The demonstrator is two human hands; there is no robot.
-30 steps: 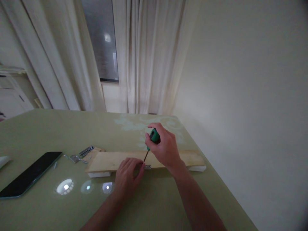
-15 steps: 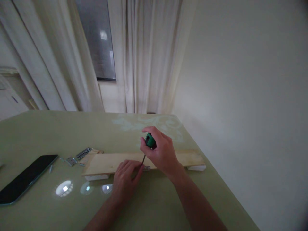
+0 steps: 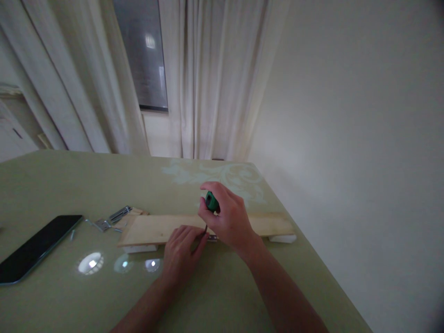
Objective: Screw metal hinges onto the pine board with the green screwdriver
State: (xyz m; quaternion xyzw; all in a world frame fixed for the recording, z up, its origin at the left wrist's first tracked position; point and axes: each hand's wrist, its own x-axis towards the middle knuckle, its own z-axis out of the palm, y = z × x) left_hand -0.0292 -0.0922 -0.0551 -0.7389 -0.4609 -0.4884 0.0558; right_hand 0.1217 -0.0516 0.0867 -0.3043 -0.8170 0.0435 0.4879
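My right hand point(image 3: 225, 212) is closed around the green and black handle of a screwdriver point(image 3: 211, 202), held nearly upright. Its thin shaft runs down to the front edge of a pale wooden board point(image 3: 145, 227). A small metal plate with holes point(image 3: 212, 238) sits at that edge, partly covered by my hands. My left hand point(image 3: 182, 252) rests on the board just left of the plate, fingers bent, thumb and forefinger closed together by the screwdriver's tip. Whatever is between those two fingertips is too small to make out.
White blocks point(image 3: 140, 249) support the board near its ends. Behind its left end lie metal hinges point(image 3: 102, 225), small wood pieces and loose screws point(image 3: 72, 235). A dark phone point(image 3: 40, 247) lies left on the green table point(image 3: 104, 185). A wall point(image 3: 347, 138) borders the table's right side.
The screwdriver's handle has shifted slightly left with my right hand, and its shaft stands a bit more upright. My left hand stays at the board's edge. The view has shifted a little.
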